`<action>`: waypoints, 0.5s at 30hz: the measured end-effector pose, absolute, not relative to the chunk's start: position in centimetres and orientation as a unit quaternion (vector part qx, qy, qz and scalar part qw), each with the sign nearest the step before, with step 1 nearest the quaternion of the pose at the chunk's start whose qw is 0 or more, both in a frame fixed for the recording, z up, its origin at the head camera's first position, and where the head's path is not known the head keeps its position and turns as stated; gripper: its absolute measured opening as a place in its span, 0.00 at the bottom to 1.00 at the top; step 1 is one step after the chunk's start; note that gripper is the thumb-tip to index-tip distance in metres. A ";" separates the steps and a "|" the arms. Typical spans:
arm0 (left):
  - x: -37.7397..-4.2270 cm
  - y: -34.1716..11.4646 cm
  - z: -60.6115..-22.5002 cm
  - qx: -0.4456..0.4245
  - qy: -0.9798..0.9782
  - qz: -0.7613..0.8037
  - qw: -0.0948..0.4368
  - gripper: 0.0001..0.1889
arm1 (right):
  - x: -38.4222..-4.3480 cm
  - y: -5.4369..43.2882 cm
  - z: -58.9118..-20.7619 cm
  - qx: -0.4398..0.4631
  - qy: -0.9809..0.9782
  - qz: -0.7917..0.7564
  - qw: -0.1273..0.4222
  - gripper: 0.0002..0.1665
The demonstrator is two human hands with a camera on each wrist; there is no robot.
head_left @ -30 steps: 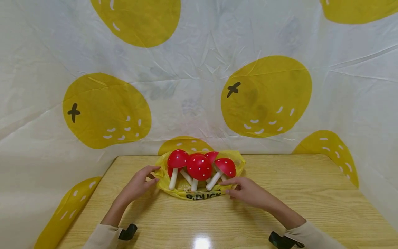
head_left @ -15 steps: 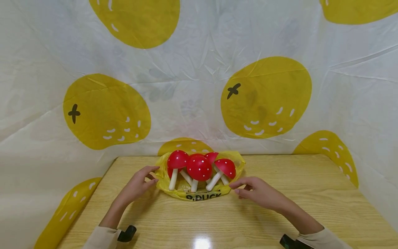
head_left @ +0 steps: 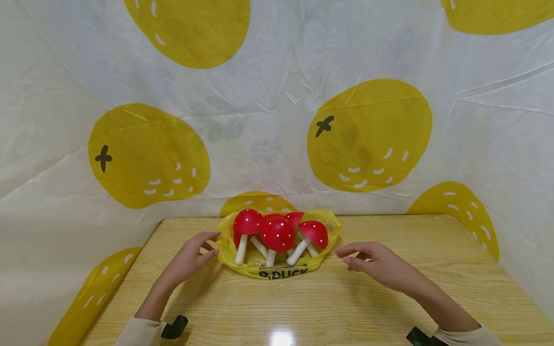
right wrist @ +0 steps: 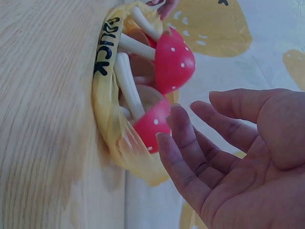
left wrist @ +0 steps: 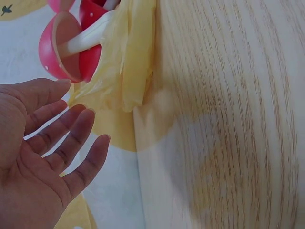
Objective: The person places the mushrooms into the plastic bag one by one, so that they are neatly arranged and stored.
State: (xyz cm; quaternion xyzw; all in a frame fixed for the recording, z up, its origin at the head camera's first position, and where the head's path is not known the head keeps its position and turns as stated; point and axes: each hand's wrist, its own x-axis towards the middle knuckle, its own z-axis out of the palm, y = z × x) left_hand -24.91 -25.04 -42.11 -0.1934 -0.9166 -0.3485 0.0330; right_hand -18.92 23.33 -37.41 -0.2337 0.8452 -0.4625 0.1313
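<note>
Several toy mushrooms (head_left: 277,233) with red, white-dotted caps and white stems lie heaped in a yellow plastic bag (head_left: 233,271), its sides pushed down around them. Dark lettering runs along the bag's front. My left hand (head_left: 192,255) is at the bag's left side, fingertips right at its edge, fingers loosely bent with nothing in them. On the other side my right hand (head_left: 376,264) hovers apart from the bag, fingers relaxed. The right wrist view shows its bare palm (right wrist: 252,191) beside the bag and the red caps (right wrist: 174,59).
The bag rests on a wood-grain table (head_left: 281,307) near its back edge. Behind and beside the table hangs a white cloth (head_left: 259,120) printed with large yellow fruit shapes (head_left: 370,134). A black strap (head_left: 175,327) sits at the left wrist.
My right hand has drawn away from the bag's right front rim, moving to the right. The left hand has shifted only slightly left; the bag and mushrooms stay put.
</note>
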 end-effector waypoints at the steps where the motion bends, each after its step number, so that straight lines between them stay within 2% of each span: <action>1: -24.9 -25.1 -42.1 -0.194 -0.916 -0.349 0.033 0.25 | -18.9 23.5 -37.4 -0.234 0.845 -0.463 0.131 0.18; 15: -24.4 -25.2 -41.8 -0.199 -0.916 -0.346 0.040 0.25 | -18.0 25.3 -36.2 -0.215 0.866 -0.441 0.093 0.20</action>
